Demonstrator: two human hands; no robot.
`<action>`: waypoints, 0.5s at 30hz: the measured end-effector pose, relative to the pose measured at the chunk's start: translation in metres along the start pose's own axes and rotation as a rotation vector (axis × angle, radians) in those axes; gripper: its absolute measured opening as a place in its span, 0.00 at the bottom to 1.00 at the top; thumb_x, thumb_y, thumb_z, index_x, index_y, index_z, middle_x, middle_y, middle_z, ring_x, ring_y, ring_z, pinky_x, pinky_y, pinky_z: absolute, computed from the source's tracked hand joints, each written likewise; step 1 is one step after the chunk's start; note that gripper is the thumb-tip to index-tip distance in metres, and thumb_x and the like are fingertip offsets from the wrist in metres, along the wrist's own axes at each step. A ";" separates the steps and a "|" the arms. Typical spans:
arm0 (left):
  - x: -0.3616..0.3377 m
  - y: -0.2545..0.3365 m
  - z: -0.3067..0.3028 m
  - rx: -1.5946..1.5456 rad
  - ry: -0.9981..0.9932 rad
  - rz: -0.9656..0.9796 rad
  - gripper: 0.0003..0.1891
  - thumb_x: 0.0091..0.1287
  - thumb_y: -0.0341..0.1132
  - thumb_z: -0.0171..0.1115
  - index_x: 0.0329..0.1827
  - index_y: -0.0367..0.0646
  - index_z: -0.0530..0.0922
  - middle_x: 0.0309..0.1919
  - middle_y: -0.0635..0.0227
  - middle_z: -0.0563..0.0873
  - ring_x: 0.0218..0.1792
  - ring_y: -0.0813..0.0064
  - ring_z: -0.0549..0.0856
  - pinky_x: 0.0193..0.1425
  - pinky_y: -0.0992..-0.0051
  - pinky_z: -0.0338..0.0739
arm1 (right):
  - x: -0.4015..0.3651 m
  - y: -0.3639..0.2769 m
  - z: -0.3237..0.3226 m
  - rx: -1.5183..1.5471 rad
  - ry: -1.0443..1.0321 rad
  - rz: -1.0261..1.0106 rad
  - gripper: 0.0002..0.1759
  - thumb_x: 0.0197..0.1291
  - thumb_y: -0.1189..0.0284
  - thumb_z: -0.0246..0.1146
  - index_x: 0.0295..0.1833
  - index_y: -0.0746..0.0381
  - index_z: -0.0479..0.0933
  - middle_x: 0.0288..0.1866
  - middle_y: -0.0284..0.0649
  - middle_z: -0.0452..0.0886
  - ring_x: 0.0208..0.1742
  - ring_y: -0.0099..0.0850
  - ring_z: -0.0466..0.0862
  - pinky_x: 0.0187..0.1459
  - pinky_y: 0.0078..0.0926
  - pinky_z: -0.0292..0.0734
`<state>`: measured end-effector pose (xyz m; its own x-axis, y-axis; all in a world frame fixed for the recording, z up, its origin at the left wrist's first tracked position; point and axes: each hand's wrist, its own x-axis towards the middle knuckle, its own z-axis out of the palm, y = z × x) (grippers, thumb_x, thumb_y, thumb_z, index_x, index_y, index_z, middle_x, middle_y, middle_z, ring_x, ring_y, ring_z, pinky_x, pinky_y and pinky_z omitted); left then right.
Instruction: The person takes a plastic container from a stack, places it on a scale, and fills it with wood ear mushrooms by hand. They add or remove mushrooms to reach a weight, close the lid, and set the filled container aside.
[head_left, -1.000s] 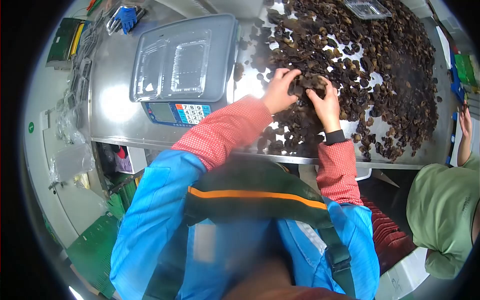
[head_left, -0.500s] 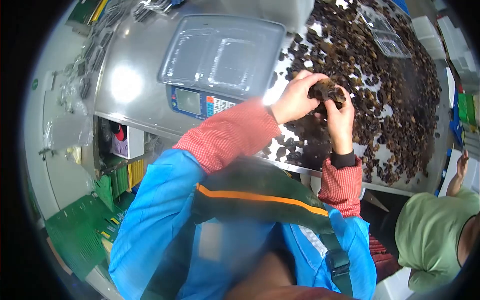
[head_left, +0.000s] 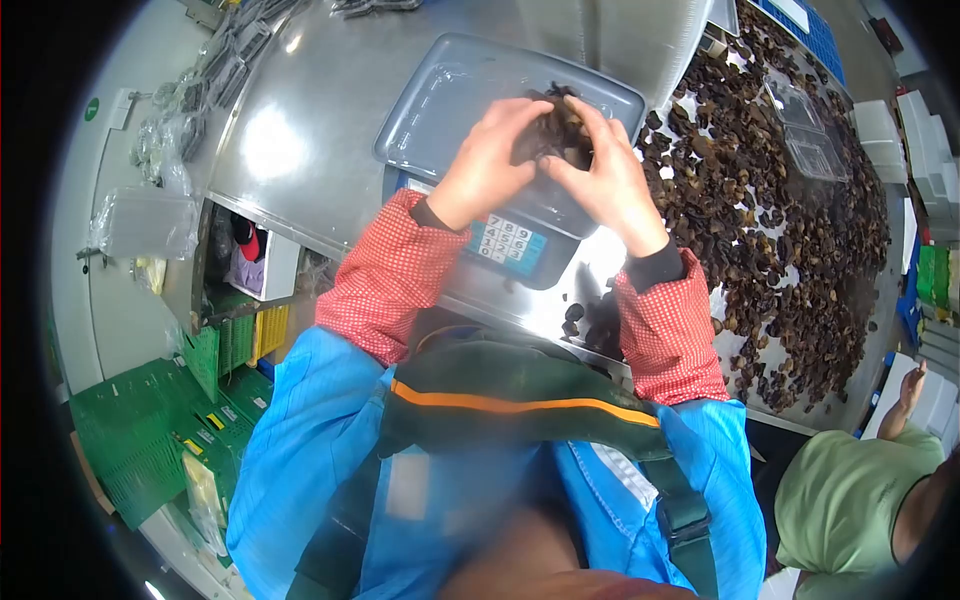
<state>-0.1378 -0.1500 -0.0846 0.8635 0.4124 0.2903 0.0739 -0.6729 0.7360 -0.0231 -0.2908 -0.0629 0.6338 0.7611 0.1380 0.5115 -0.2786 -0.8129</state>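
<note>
My left hand (head_left: 488,160) and my right hand (head_left: 608,180) are cupped from both sides around a clump of dark brown wood ear mushrooms (head_left: 558,135). The clump is held over the right part of a grey-blue scale pan (head_left: 590,222). A clear plastic tray (head_left: 440,90) appears to lie on the pan, partly hidden by my hands and forearms. Below the pan shows the scale's keypad (head_left: 508,243); my left wrist covers most of its display.
Many loose wood ear mushrooms (head_left: 800,245) are spread over the metal table (head_left: 310,120) at right, with another clear tray (head_left: 812,140) among them. Stacked clear trays (head_left: 235,65) are at upper left. A person in a green shirt (head_left: 840,495) stands at lower right.
Both hands have moved left with the clump, from above the mushroom pile to above the scale pan. My view has shifted slightly too.
</note>
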 end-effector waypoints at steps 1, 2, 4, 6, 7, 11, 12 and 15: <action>-0.002 0.002 -0.001 0.022 -0.009 0.010 0.35 0.52 0.22 0.67 0.68 0.51 0.73 0.64 0.60 0.74 0.66 0.59 0.75 0.69 0.67 0.73 | 0.000 0.001 0.000 0.021 0.012 -0.048 0.26 0.55 0.69 0.67 0.62 0.57 0.77 0.53 0.51 0.80 0.56 0.48 0.80 0.59 0.37 0.76; -0.003 0.005 -0.004 0.057 -0.025 0.015 0.35 0.54 0.24 0.66 0.68 0.51 0.72 0.65 0.60 0.74 0.67 0.58 0.74 0.69 0.67 0.72 | 0.001 0.003 -0.002 0.042 0.025 -0.094 0.25 0.55 0.70 0.66 0.61 0.58 0.77 0.52 0.50 0.80 0.55 0.48 0.80 0.58 0.37 0.76; -0.003 0.012 -0.011 0.137 -0.024 0.045 0.34 0.54 0.25 0.67 0.68 0.51 0.73 0.66 0.60 0.74 0.66 0.60 0.75 0.67 0.67 0.75 | 0.004 0.018 -0.002 0.094 0.067 -0.131 0.20 0.57 0.73 0.65 0.57 0.60 0.80 0.51 0.49 0.80 0.54 0.46 0.81 0.58 0.38 0.75; -0.004 0.015 -0.018 0.152 -0.019 0.033 0.33 0.55 0.26 0.68 0.68 0.50 0.73 0.65 0.62 0.74 0.64 0.63 0.76 0.64 0.67 0.77 | 0.000 0.020 -0.010 0.344 0.065 0.063 0.17 0.64 0.79 0.62 0.59 0.63 0.78 0.47 0.36 0.77 0.37 0.24 0.82 0.34 0.18 0.83; -0.006 0.014 -0.023 0.127 -0.010 0.003 0.32 0.56 0.26 0.68 0.67 0.50 0.74 0.65 0.63 0.74 0.64 0.65 0.77 0.62 0.67 0.79 | -0.007 0.018 -0.017 0.527 0.066 0.179 0.16 0.65 0.80 0.61 0.58 0.64 0.78 0.47 0.35 0.77 0.35 0.22 0.82 0.30 0.16 0.83; -0.019 0.008 -0.041 -0.153 0.072 -0.213 0.26 0.62 0.28 0.67 0.66 0.48 0.76 0.62 0.68 0.77 0.60 0.72 0.79 0.54 0.71 0.82 | -0.035 0.020 -0.059 0.718 0.089 0.314 0.20 0.65 0.76 0.63 0.62 0.66 0.76 0.47 0.35 0.76 0.41 0.27 0.85 0.32 0.19 0.83; -0.023 0.005 -0.046 -0.185 0.126 -0.237 0.22 0.66 0.29 0.65 0.64 0.44 0.77 0.58 0.68 0.80 0.58 0.74 0.80 0.54 0.74 0.82 | -0.042 0.029 -0.068 0.734 0.095 0.339 0.20 0.65 0.76 0.63 0.63 0.66 0.75 0.47 0.35 0.76 0.41 0.27 0.85 0.32 0.19 0.83; -0.038 -0.023 -0.064 -0.359 0.242 -0.403 0.21 0.68 0.31 0.64 0.64 0.41 0.76 0.56 0.65 0.81 0.55 0.75 0.81 0.54 0.75 0.81 | -0.063 0.069 -0.088 0.799 0.048 0.426 0.24 0.66 0.74 0.63 0.67 0.63 0.71 0.48 0.34 0.78 0.40 0.26 0.83 0.32 0.17 0.82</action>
<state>-0.2039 -0.1110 -0.0734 0.6608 0.7493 0.0447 0.1628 -0.2012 0.9659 0.0230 -0.4096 -0.0777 0.7095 0.6569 -0.2552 -0.3156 -0.0276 -0.9485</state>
